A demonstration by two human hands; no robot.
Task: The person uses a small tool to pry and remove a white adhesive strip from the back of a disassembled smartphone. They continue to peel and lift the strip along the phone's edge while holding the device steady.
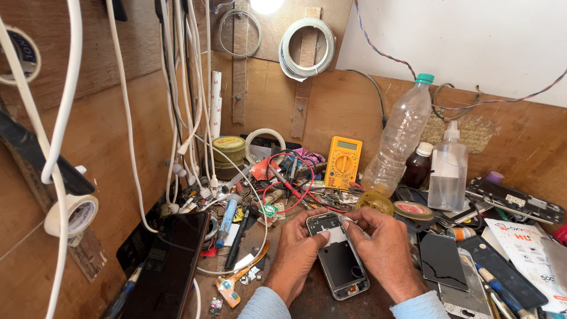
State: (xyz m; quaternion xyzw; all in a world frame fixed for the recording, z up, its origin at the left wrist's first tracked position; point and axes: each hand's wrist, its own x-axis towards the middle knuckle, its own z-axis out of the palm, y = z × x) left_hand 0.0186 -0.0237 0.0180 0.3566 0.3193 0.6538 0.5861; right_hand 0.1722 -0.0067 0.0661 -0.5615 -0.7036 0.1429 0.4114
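Plywood walls box in a crowded repair bench point(307, 298), with white cables point(127, 118) hanging down the left wall and a roll of white tape point(74, 214) fixed low beside them; a dark phone point(168, 266) leans at the bench's left edge, just left of a blue pen-like tool point(227, 215) and an orange flex strip point(239, 280); behind these stands a round tin of paste point(229, 149), and red probe leads point(289, 183) curl forward from a yellow multimeter point(343, 162) propped against the back wall. At the front centre the left hand point(295, 251) grips the left side of an opened phone frame point(338, 255) (its back is off, the dark inside bare), thumb pressed over the upper left corner; the frame lies on the bench between both hands, tilted slightly, its top end pointing away. The right hand point(384, 245) closes on the frame's right edge, thumb and forefinger pinched at the top right corner on something small and pale that I cannot make out. Further right stand a clear plastic bottle point(401, 139) with a green cap, a small brown bottle point(418, 166) and a clear spray bottle point(449, 171), all near one another; a dark screen panel point(443, 260) lies just beside the right wrist, with a blue-handled screwdriver point(499, 289) and a white printed packet point(525, 242) at the far right.
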